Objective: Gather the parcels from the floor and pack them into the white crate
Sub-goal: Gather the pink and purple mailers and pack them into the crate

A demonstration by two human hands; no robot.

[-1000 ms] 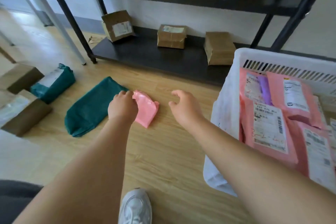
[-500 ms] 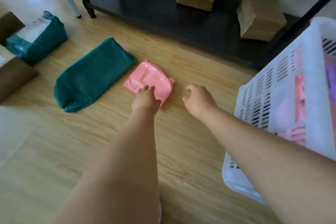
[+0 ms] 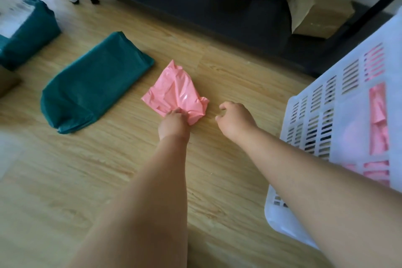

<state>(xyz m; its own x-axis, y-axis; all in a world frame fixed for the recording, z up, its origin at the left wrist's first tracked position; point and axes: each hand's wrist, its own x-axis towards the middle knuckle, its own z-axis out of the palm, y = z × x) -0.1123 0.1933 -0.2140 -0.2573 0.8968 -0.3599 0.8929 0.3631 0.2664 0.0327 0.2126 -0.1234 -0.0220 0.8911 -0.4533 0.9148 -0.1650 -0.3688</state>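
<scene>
Near side: bare floor [image 3: 97, 180] wide open, left of both arms. Between pink parcel [image 3: 176, 91] and crate [image 3: 348, 115]: clear floor, right hand [image 3: 236, 118] over it. Pink parcel to green parcel [image 3: 95, 80]: narrow gap at the far corners, widening nearer. Crate wall blocks the right. The far side is bounded by the low shelf [image 3: 185, 6] carrying boxes [image 3: 317, 4], with a free floor strip before it.

On the floor [image 3: 108, 169] the small parcel [image 3: 174, 91] lies mid-scene, its near edge gripped by the left hand [image 3: 174, 125]. The long parcel [image 3: 93, 87] lies just to its left and a third parcel [image 3: 28, 30] further left. The right hand [image 3: 236, 119] hangs between the small parcel and the crate [image 3: 348, 115], which stands at the right with packed parcels [image 3: 378, 113] inside. Behind all of this runs the shelf [image 3: 217, 13], bearing two boxes [image 3: 317, 4].
</scene>
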